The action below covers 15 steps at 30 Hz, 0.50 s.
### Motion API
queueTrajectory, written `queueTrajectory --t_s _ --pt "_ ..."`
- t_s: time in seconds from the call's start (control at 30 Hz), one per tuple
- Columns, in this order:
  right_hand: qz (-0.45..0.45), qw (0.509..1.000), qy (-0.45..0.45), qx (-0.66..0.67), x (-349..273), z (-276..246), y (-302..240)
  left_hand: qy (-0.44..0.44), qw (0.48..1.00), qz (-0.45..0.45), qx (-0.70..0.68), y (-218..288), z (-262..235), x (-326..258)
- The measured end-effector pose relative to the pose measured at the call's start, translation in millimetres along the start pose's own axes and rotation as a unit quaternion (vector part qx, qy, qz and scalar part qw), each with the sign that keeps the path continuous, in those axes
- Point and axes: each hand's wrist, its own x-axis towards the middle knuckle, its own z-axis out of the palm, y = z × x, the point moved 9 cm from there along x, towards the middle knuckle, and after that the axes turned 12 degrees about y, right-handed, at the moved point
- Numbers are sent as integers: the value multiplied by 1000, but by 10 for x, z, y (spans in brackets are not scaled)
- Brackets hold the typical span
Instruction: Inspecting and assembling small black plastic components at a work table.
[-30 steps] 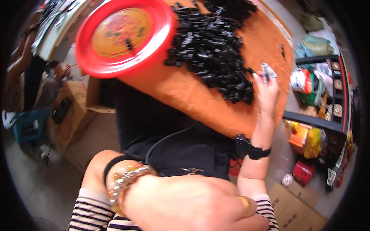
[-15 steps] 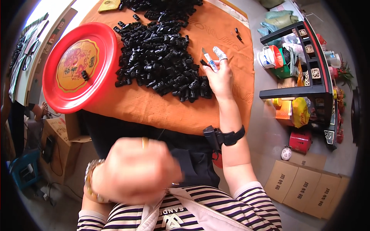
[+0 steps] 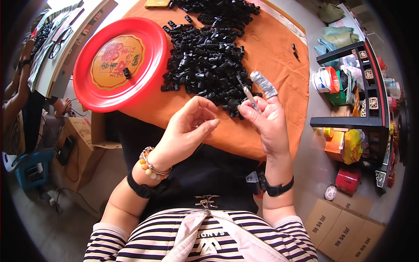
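Note:
In my right hand (image 3: 271,124) is a small knife (image 3: 248,93) with a pale handle, pinched between thumb and fingers, its narrow blade pointing up and left. A grey-white cover (image 3: 264,84) wraps one raised finger of that hand. My left hand (image 3: 187,126) hovers over the near edge of the orange cloth; its fingers are loosely curled, the thumb apart, and nothing shows between them. Just beyond both hands lies a heap of small black plastic parts (image 3: 200,61). The red round tray (image 3: 150,32) to the left carries one black part (image 3: 127,73).
An orange cloth (image 3: 279,43) covers the table, with a few loose pieces (image 3: 295,51) toward its right side. A black shelf frame (image 3: 345,122) and flattened cardboard boxes (image 3: 338,229) are on the right. At the left are a cardboard box (image 3: 80,144) and another person's arm (image 3: 22,89).
My left hand has moved up and forward from near my chest to the table edge, its fingers spreading from a blurred fist. My right hand has drawn slightly nearer, still with the knife.

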Motion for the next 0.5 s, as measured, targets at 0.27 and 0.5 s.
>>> queueTrajectory --t_s 0.27,0.5 --pt "81 987 -137 23 -141 318 35 -50 997 -50 -30 57 69 -59" --pt "97 987 -128 17 -187 420 97 -89 954 -188 -216 -105 27 -113"
